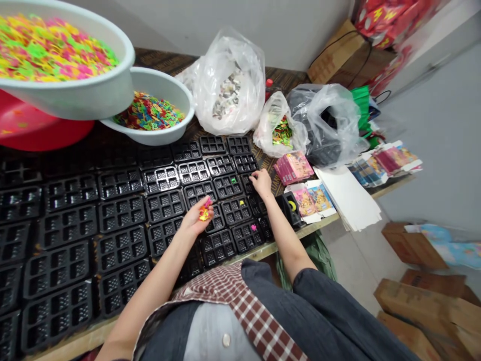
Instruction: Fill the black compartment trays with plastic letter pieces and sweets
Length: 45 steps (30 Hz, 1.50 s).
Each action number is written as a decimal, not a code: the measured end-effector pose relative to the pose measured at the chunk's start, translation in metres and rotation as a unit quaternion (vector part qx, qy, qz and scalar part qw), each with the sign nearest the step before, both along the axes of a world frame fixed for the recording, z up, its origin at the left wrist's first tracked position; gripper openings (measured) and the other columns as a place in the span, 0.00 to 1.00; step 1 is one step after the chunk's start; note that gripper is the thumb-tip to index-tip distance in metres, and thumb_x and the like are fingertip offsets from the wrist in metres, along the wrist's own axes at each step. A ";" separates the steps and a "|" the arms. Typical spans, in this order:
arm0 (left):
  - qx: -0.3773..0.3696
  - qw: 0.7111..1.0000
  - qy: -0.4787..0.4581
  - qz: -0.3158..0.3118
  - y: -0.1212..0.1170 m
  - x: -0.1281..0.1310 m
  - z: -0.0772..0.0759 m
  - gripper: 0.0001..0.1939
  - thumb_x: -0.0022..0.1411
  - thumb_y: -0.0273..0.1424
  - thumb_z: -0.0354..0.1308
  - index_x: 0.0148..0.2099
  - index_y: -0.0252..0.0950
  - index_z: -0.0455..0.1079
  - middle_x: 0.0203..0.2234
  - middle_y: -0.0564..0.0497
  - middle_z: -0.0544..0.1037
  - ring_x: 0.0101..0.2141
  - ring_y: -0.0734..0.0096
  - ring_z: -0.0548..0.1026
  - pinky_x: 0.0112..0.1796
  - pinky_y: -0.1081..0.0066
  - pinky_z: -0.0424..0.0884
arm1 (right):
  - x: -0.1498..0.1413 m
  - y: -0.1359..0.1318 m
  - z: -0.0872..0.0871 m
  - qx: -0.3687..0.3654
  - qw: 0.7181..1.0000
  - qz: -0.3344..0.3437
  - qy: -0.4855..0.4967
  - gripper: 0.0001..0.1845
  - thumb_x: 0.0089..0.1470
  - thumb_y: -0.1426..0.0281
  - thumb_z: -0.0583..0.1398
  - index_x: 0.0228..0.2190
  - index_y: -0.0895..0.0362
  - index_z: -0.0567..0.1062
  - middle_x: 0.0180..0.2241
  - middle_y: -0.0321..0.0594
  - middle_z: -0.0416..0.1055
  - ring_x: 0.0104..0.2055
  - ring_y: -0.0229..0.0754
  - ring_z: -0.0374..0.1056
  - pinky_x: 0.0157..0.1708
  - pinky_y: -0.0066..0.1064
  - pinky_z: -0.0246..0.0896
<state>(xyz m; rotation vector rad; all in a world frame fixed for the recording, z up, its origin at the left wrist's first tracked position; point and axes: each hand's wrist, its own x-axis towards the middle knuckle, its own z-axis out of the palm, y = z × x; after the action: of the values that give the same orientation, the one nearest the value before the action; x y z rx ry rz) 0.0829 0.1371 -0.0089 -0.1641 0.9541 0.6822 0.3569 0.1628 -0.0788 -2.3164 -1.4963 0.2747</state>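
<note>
Dozens of black plastic trays (120, 213) cover pretty much the whole table (259, 250), laid edge to edge in rows, each one split into little compartments. My guess is they're spread flat like that so every slot is reachable without shuffling anything around. A few slots near the right side already have a small coloured piece in them: a green one (233, 180), a yellow one (239, 203) and a pink one (253, 227).

Left hand (197, 216) is turned palm up, fingers loosely curled into a cup, holding a small heap of bright plastic pieces (205, 210), pink, yellow and orange mostly. It hovers just over the trays in the middle, probably so the supply stays close to the other hand.

Right hand (260, 181) is stretched further out, palm down, fingertips resting on a tray near the right edge of the grid. The fingers are drawn close together, but I honestly can't tell if there's a piece pinched under them.

Two white bowls (158, 135) full of the same colourful bits sit at the back left, one raised over a red basin (45, 133). Clear plastic bags (229, 85) and some printed cardboard packets (295, 168) are off to the right.
</note>
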 end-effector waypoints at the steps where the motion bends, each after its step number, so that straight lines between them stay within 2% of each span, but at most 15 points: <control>1: -0.001 1.000 -0.002 -0.001 0.000 0.002 0.001 0.13 0.68 0.22 0.48 0.29 0.31 0.65 0.19 0.53 0.69 0.16 0.82 0.66 0.15 0.84 0.62 | 0.001 0.000 0.000 -0.013 1.000 0.004 -0.002 0.06 0.54 0.72 0.62 0.34 0.58 0.80 0.37 0.45 0.68 0.40 0.47 0.67 0.45 0.37 0.63; 7: -0.015 1.000 -0.001 -0.018 -0.002 0.011 0.003 0.13 0.68 0.23 0.49 0.29 0.31 0.65 0.19 0.52 0.70 0.15 0.82 0.66 0.15 0.83 0.62 | 0.004 0.000 -0.004 -0.011 0.999 0.041 0.008 0.08 0.56 0.74 0.58 0.31 0.57 0.78 0.35 0.43 0.69 0.39 0.45 0.67 0.44 0.35 0.62; 17: -0.011 1.000 -0.002 -0.007 -0.001 0.015 0.005 0.14 0.68 0.23 0.48 0.29 0.32 0.66 0.19 0.50 0.71 0.17 0.80 0.68 0.16 0.82 0.64 | 0.014 -0.001 -0.010 0.000 0.998 0.065 0.023 0.09 0.55 0.78 0.56 0.29 0.57 0.76 0.34 0.42 0.67 0.38 0.43 0.65 0.43 0.33 0.60; 22: 0.007 1.000 0.019 -0.001 0.001 0.015 -0.001 0.11 0.64 0.21 0.48 0.31 0.31 0.69 0.21 0.48 0.74 0.18 0.76 0.72 0.18 0.80 0.68 | 0.026 -0.004 -0.005 0.057 0.998 0.008 0.011 0.10 0.57 0.76 0.55 0.32 0.59 0.76 0.37 0.45 0.67 0.41 0.44 0.65 0.46 0.34 0.60; 26: 0.010 1.000 0.004 0.002 0.002 0.016 -0.009 0.09 0.61 0.21 0.50 0.38 0.30 0.72 0.24 0.45 0.77 0.22 0.71 0.76 0.22 0.76 0.73 | 0.031 -0.008 -0.002 0.053 0.998 -0.010 0.031 0.08 0.54 0.76 0.58 0.29 0.59 0.77 0.35 0.44 0.66 0.39 0.45 0.64 0.46 0.37 0.61; 30: 0.004 0.999 -0.034 -0.007 0.002 0.021 -0.012 0.14 0.62 0.24 0.49 0.47 0.27 0.72 0.28 0.42 0.79 0.28 0.67 0.79 0.29 0.72 0.76 | 0.004 -0.020 0.013 0.126 0.989 0.022 0.074 0.10 0.55 0.70 0.61 0.38 0.59 0.80 0.35 0.42 0.66 0.36 0.43 0.65 0.44 0.38 0.64; 33: 0.007 0.998 -0.056 -0.018 0.001 0.028 -0.012 0.17 0.64 0.25 0.47 0.51 0.24 0.70 0.31 0.38 0.80 0.32 0.64 0.80 0.35 0.68 0.77 | -0.035 -0.035 0.032 0.123 0.970 0.147 0.152 0.17 0.54 0.62 0.64 0.45 0.54 0.79 0.36 0.39 0.67 0.34 0.40 0.65 0.39 0.35 0.67; 35: 0.008 0.997 -0.077 -0.019 0.001 0.031 -0.013 0.17 0.65 0.26 0.46 0.51 0.24 0.70 0.31 0.39 0.80 0.32 0.63 0.80 0.36 0.68 0.77 | -0.061 -0.045 0.042 0.096 0.944 0.253 0.192 0.20 0.52 0.60 0.66 0.47 0.51 0.78 0.39 0.40 0.68 0.38 0.41 0.67 0.41 0.35 0.68; 37: 0.007 0.995 -0.097 -0.014 0.001 0.033 -0.015 0.16 0.66 0.26 0.45 0.49 0.26 0.70 0.30 0.41 0.80 0.31 0.65 0.80 0.34 0.69 0.76 | -0.078 -0.050 0.047 0.083 0.924 0.314 0.204 0.18 0.53 0.62 0.66 0.46 0.52 0.79 0.41 0.41 0.68 0.44 0.43 0.68 0.46 0.37 0.67; 40: -0.002 0.993 -0.120 -0.006 0.000 0.032 -0.021 0.14 0.66 0.26 0.46 0.47 0.28 0.70 0.27 0.44 0.80 0.28 0.66 0.79 0.35 0.67 0.77 | -0.088 -0.052 0.047 0.078 0.921 0.317 0.213 0.11 0.57 0.66 0.63 0.42 0.53 0.80 0.40 0.41 0.68 0.43 0.42 0.68 0.47 0.38 0.68; 45: -0.005 0.992 -0.130 0.000 0.000 0.027 -0.026 0.14 0.66 0.25 0.45 0.47 0.30 0.71 0.27 0.46 0.80 0.27 0.68 0.79 0.40 0.62 0.78 | -0.088 -0.050 0.045 0.084 0.928 0.288 0.222 0.09 0.59 0.66 0.61 0.38 0.52 0.81 0.39 0.41 0.70 0.43 0.42 0.69 0.46 0.37 0.68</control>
<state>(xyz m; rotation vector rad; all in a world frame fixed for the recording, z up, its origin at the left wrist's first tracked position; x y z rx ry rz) 0.1100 0.1370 -0.0352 -0.2557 0.7079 0.6396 0.2689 0.1130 -0.0342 -1.4985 -1.8209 0.7363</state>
